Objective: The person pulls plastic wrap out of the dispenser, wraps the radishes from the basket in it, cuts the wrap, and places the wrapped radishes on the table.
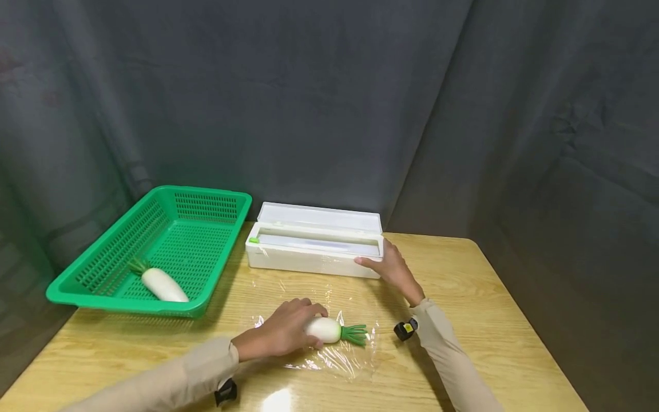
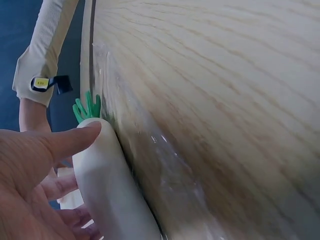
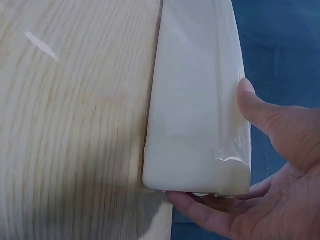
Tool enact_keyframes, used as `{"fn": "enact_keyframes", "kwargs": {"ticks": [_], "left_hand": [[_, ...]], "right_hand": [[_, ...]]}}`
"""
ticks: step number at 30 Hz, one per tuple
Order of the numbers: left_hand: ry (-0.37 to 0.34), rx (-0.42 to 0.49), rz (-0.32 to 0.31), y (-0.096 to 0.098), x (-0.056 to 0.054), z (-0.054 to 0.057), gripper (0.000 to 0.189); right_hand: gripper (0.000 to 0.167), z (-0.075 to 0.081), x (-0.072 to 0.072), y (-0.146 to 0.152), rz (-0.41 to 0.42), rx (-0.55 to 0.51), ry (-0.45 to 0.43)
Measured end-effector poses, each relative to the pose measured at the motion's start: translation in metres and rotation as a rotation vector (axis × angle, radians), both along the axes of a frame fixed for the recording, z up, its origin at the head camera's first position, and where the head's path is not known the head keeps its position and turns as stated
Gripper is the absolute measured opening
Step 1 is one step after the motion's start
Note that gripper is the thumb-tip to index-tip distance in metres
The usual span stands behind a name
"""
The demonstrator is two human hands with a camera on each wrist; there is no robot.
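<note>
A white radish [image 1: 325,330] with green leaf stubs lies on a sheet of clear cling film [image 1: 342,361] spread over the table. My left hand [image 1: 288,329] holds the radish from above; in the left wrist view the thumb lies along its top near the leaves and the other fingers curl round its side. Behind the film stands a long white cling film box [image 1: 304,261], its lid [image 1: 319,216] tipped back. My right hand [image 1: 395,268] grips the box's right end, with the thumb on an upper edge and fingers against the end face.
At the left is a green plastic basket [image 1: 237,229] with slotted walls, and a second white radish [image 1: 163,285] lies in it. A light wooden table [image 1: 443,274] carries everything. Dark grey curtains [image 1: 319,103] hang behind and at both sides.
</note>
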State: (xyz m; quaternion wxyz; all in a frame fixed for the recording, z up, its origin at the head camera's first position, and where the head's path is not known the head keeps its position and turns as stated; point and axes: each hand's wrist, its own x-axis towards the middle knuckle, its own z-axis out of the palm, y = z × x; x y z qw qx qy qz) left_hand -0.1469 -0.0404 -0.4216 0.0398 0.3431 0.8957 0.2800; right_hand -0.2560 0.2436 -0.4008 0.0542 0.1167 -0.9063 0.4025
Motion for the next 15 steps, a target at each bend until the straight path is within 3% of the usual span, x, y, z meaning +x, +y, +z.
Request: {"fn": "enact_keyframes", "kwargs": {"ticks": [5,12,15], "left_hand": [[0.049,0.027,0.018,-0.006,0.005,-0.003,0.055],[0.129,0.102,0.045,-0.018,0.014,-0.005,0.053],[0.155,0.113,0.070,-0.025,0.016,-0.006,0.052]], "right_hand": [[0.071,0.003,0.000,0.001,0.057,-0.003,-0.026],[0.095,0.004,0.012,-0.007,-0.136,0.076,-0.079],[0.099,0.004,0.021,-0.012,-0.157,0.114,-0.012]]}}
